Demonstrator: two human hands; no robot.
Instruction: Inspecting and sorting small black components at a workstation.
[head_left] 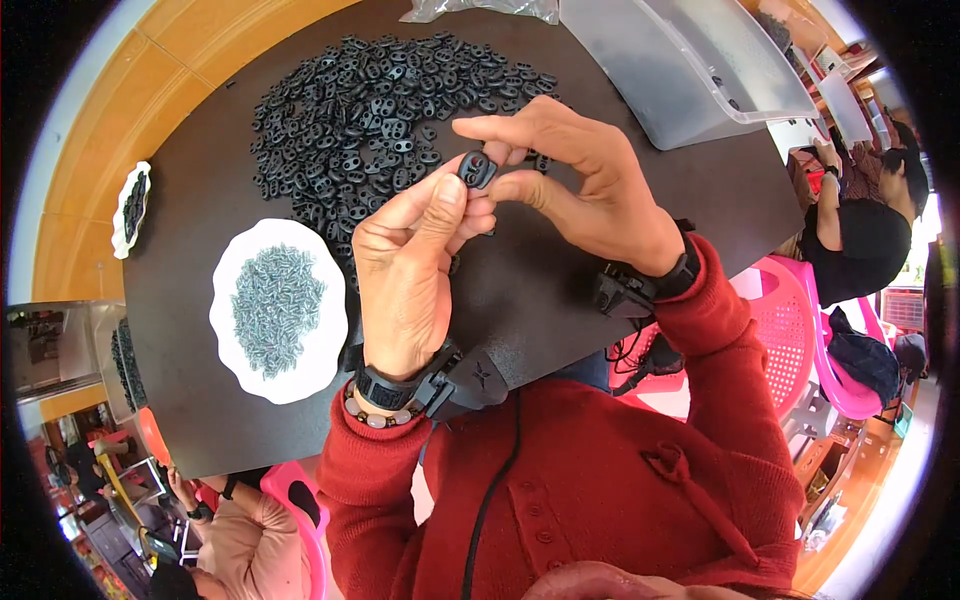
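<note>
Across the dark tabletop [560,290] a wide heap of small black two-holed plastic pieces [380,120] is spread, within easy reach of both hands. At the far right edge a clear plastic bin [690,70] is set, tilted in view, and a crumpled clear bag [480,8] is seen at the top edge. Nearer the person, on the left, a white scalloped dish [225,330] is filled with small grey screws [275,305] — kept together, it seems, so they do not scatter. A second, smaller white dish [118,215] with dark parts is placed at the tabletop's left rim.

Above the middle of the tabletop, one black two-holed piece [477,168] is held up between both hands. It is pinched by the left hand [410,270] between thumb and fingertips, the grip closed on its lower side; the right hand [580,185] is closed on its other side with thumb and fingertips, index finger stretched over it — apparently to steady it at eye level. No labels can be made out.
</note>
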